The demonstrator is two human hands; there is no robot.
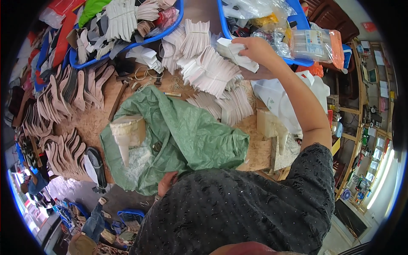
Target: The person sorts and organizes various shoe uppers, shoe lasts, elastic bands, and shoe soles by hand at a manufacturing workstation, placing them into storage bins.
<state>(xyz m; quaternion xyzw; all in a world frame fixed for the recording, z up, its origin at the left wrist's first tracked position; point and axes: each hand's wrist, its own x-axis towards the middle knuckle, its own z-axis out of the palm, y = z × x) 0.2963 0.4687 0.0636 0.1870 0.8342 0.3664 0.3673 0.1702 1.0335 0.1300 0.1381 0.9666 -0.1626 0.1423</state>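
My right hand (256, 51) is stretched to the far side of the bench, its thumb and fingers closed on a bundle of white cut pieces (231, 50). More tied bundles of white pieces (208, 70) are heaped just left of it. Low in the view, only part of my left hand (167, 183) shows, at the near edge of a green woven sack (191, 140). My body hides the rest of that hand, and its grip is unclear. A cream-coloured block with a tapered peg (127, 132) rests on the sack.
Blue bins (180, 17) full of scraps and plastic stand along the far edge. Rows of shoe insoles (63, 95) lie at left, near a hammer (119, 98). A second block (267, 123) and white plastic bags (289, 100) sit at right. Another person (36, 182) is far left.
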